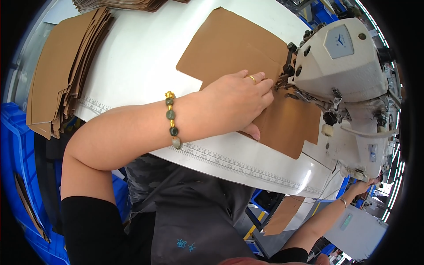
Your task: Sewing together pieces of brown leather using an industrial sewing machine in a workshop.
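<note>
A brown sheet panel (234, 44), leather-like with notched corners, lies flat on the white table under the needle area of a white industrial sewing machine (340, 62). Pressing on it palm down is my left hand (238, 99), fingers stretched out and thumb apart, the fingertips close beside the presser foot parts (282, 84). A ring and a beaded bracelet (171, 115) are on that hand and wrist. My right hand (373, 180) reaches to the lower right end of the machine body. Its fingers are small and partly hidden there, so their grip is unclear.
Stacked brown panels (66, 62) stand at the left table edge, with another stack (119, 4) at the back. A printed ruler strip (229, 164) runs along the front edge of the table. Blue crates (17, 141) sit at the left, and a brown piece (282, 215) lies below the table.
</note>
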Action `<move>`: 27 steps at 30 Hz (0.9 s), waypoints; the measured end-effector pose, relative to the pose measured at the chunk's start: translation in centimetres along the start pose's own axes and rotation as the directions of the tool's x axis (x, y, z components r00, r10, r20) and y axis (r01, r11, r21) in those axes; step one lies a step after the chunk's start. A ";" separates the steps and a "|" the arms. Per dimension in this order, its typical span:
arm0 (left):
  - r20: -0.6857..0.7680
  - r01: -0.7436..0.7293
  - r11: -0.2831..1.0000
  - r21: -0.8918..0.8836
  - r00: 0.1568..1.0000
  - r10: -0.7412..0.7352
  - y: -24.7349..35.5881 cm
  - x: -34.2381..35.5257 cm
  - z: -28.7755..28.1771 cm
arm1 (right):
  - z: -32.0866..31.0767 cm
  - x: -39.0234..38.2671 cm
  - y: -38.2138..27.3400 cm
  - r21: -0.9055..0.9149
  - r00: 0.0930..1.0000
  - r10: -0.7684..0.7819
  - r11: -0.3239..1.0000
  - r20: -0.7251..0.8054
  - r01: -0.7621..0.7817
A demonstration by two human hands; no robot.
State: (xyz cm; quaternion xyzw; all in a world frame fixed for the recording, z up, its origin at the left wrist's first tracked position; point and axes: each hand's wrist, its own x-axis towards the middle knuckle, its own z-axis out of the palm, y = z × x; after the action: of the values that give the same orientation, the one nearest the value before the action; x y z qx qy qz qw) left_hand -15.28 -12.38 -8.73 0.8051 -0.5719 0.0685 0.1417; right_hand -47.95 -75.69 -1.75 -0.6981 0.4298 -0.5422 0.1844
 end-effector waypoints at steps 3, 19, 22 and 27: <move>-0.001 -0.004 1.000 -0.010 1.000 0.004 0.1 0.1 -0.1 | 0.0 0.1 0.0 0.108 1.000 0.010 0.994 -0.004 -0.010; -0.024 -0.046 0.987 -0.152 0.999 0.043 -0.7 1.2 -0.9 | 2.5 -21.2 -17.3 0.160 0.806 -0.592 0.793 -0.025 0.588; -0.066 -0.067 0.982 -0.179 0.996 0.056 -0.5 0.4 -1.1 | 6.6 -28.4 -23.6 0.509 0.185 -0.902 0.379 0.391 0.773; -0.051 -0.073 0.986 -0.151 0.997 0.066 -0.3 0.3 -1.8 | 11.5 -33.6 -29.2 0.502 -0.071 -0.852 0.237 0.519 0.832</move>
State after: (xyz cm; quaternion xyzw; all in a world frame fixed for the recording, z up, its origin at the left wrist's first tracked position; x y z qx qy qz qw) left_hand -14.85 -11.98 -7.02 0.7697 -0.5998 0.0479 0.2133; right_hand -27.19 -34.74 -4.65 -0.9516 -0.2174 -0.2149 -0.0319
